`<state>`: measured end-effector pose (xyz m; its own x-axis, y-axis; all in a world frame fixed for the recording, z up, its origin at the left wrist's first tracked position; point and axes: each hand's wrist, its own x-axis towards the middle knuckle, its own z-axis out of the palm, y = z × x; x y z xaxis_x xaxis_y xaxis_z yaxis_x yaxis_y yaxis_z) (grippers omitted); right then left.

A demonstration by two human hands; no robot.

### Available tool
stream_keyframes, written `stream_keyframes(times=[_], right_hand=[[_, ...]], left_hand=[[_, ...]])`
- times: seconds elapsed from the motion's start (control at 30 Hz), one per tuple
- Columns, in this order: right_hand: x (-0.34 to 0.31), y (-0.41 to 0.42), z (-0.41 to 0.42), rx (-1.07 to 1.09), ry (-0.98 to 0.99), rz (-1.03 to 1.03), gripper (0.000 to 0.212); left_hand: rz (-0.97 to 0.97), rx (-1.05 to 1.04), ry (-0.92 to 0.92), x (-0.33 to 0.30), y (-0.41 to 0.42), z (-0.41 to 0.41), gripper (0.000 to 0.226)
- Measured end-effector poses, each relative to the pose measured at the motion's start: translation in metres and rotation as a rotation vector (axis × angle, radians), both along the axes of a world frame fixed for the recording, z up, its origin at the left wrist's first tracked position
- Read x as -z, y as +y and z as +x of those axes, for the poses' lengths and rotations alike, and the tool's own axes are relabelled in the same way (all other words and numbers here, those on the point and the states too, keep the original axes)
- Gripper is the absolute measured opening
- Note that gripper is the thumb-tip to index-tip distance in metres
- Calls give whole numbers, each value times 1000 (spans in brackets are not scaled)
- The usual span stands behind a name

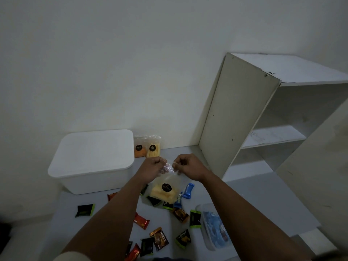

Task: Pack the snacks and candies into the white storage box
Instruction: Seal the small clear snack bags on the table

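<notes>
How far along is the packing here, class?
Done: nothing visibly; the white storage box has its lid on. In hand: left hand and right hand pinch the top of a clear snack bag. Left: two bags by the wall and scattered candies.

Grey table (254,200): box (90,162), wrappers (85,210).

Plain home room, bare white wall (131,63), empty white shelf unit (263,113)

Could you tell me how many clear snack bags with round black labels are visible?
3: orange bag and yellow bag against the wall; third bag hanging from both hands.
</notes>
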<state>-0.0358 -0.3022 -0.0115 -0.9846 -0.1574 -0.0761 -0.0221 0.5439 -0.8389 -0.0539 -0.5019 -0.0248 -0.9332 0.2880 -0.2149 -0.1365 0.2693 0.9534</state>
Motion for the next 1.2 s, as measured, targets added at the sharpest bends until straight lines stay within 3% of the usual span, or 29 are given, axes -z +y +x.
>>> stream_keyframes(times=[0.33,0.93,1.1,1.2], right_hand=[[-3,-4,-4,12,-6,28,13],[1,10,5,72,-4,-20,21],[1,4,5,170,10,-101,20],[-2,-4,6,204,56,-155,18]], left_hand=[[-93,44,116,-5,0,1,29],[-105,14,136,-5,1,-3,33],[-245,-286,313,-21,14,5,25],[-88,-250,100,-25,26,3,35]])
